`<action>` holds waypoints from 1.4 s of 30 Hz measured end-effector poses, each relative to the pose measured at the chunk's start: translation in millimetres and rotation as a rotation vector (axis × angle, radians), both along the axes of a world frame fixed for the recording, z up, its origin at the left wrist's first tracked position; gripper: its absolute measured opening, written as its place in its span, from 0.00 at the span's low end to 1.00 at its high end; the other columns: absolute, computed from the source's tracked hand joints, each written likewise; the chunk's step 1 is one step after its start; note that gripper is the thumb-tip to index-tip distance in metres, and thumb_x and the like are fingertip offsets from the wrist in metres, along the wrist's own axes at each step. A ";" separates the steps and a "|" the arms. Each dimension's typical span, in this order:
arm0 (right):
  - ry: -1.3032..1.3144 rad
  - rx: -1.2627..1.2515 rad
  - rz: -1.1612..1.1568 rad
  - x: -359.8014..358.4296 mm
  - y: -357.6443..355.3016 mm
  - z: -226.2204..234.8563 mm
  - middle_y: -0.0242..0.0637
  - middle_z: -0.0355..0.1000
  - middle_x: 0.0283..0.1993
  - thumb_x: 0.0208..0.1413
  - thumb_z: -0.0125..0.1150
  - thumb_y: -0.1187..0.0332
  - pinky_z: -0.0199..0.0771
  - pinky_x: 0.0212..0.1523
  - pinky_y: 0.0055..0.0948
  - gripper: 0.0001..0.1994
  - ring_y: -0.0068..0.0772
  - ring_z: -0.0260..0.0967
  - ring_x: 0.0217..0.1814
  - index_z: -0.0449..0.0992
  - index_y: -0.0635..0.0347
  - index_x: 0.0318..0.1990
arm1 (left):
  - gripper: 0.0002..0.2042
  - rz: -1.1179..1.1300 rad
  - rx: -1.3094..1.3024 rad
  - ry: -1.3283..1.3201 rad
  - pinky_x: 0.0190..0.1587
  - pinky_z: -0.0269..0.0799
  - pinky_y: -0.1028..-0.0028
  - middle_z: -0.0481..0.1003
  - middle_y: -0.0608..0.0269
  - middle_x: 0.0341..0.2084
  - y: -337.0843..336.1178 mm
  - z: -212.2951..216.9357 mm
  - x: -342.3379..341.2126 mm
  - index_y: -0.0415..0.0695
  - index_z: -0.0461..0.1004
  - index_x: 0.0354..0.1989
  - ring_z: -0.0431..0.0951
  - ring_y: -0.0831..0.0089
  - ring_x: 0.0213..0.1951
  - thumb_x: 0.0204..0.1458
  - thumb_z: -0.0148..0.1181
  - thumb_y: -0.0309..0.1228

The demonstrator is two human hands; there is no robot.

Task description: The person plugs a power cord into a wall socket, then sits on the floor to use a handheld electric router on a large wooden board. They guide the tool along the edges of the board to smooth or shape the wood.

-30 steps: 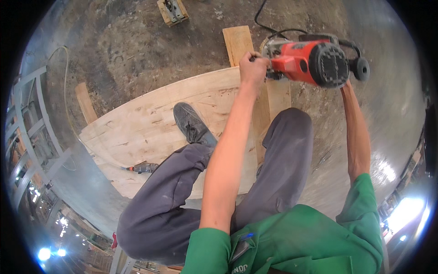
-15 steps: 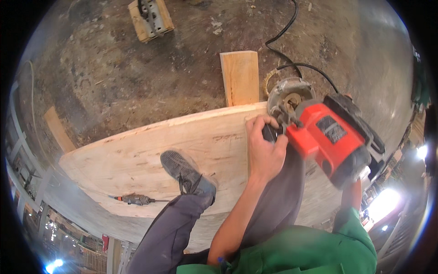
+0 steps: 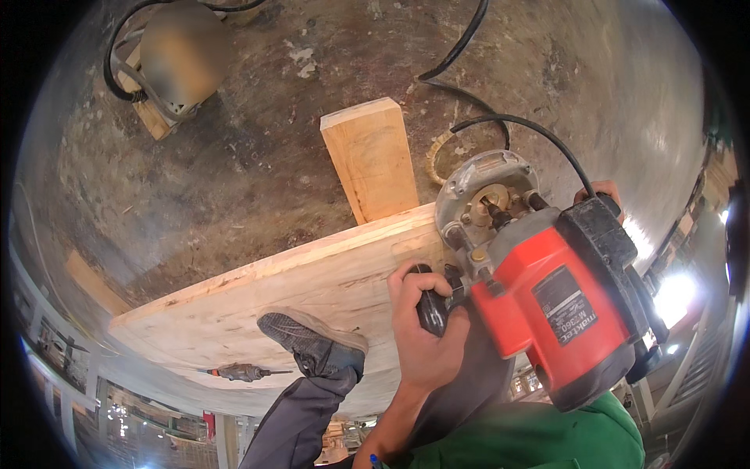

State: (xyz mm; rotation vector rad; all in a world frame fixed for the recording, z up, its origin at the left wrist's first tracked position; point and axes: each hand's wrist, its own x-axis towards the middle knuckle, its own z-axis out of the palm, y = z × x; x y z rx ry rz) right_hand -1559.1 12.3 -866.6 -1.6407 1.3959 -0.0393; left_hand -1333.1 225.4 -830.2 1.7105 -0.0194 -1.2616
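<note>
A red and black plunge router [image 3: 551,301] with a round metal base is held at the right, over the end of a pale wooden board [image 3: 226,293]. My left hand [image 3: 428,336] is closed around the router's black side handle. Behind the tool, the fingers of my right hand [image 3: 603,190] wrap the far handle; the rest of that hand is hidden. A black cord [image 3: 539,125] runs from the router across the floor. On the board rest my shoe [image 3: 312,340] and a slim grey power tool [image 3: 246,372] with an orange end.
Beyond the board's far edge, a wooden block [image 3: 373,160] sits against it. At the far left on the floor stands another wooden piece [image 3: 152,117] with a cable, partly blurred. A flat wood strip [image 3: 98,281] lies by the board's left end. Bright lights [image 3: 676,301] glare at right.
The router has come nearer and looks larger, its base turned up more into view. Both hands have kept hold of it. The view has shifted, and my right fingers show more.
</note>
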 end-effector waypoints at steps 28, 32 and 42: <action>-0.046 -0.172 0.150 -9.4 -22.2 -16.1 0.30 0.69 0.32 0.51 0.61 0.65 0.66 0.31 0.20 0.11 0.20 0.67 0.30 0.69 0.60 0.37 | 0.11 0.104 -0.044 0.079 0.21 0.60 0.82 0.63 0.64 0.29 15.5 -4.8 -18.7 0.42 0.61 0.32 0.64 0.82 0.21 0.39 0.49 0.16; -0.077 -0.168 0.119 8.5 -26.4 -16.0 0.30 0.69 0.31 0.51 0.60 0.65 0.66 0.31 0.20 0.11 0.20 0.67 0.30 0.69 0.60 0.37 | 0.11 0.217 -0.079 0.116 0.15 0.57 0.82 0.63 0.68 0.19 18.8 -5.4 -28.0 0.43 0.61 0.32 0.62 0.84 0.15 0.40 0.49 0.17; -0.121 -0.134 0.078 39.4 -35.4 -14.8 0.31 0.69 0.31 0.52 0.59 0.64 0.67 0.30 0.20 0.11 0.21 0.67 0.29 0.69 0.60 0.37 | 0.06 0.323 -0.101 0.189 0.15 0.59 0.80 0.65 0.67 0.17 -22.7 -4.0 19.3 0.43 0.65 0.26 0.65 0.81 0.16 0.40 0.52 0.19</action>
